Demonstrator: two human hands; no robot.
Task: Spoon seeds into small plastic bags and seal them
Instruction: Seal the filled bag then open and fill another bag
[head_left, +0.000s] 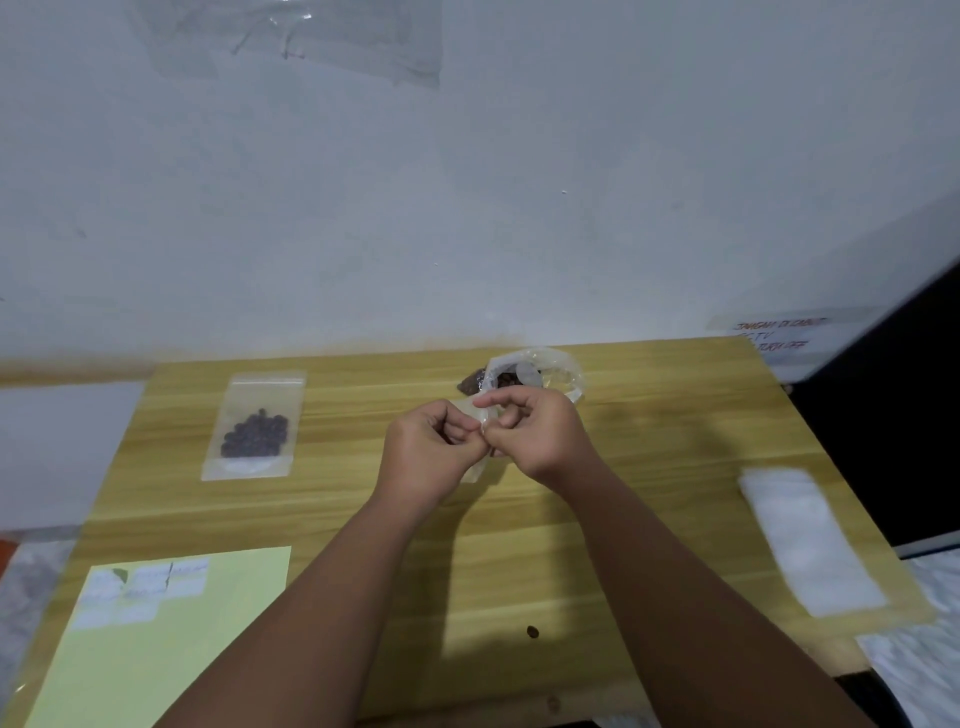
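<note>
Over the middle of the wooden table (649, 447), my left hand (426, 452) and my right hand (540, 436) meet and both pinch the top edge of a small clear plastic bag (475, 470). Most of that bag is hidden behind my fingers. Just behind my hands lies a larger open plastic bag of dark seeds (524, 376) with a pale round spoon in it. A filled small bag of dark seeds (255, 428) lies flat at the table's left.
A stack of empty clear bags (810, 540) lies at the right edge. A pale green sheet with white labels (171, 623) covers the front left corner. One loose seed (532, 632) sits near the front. A white wall stands right behind the table.
</note>
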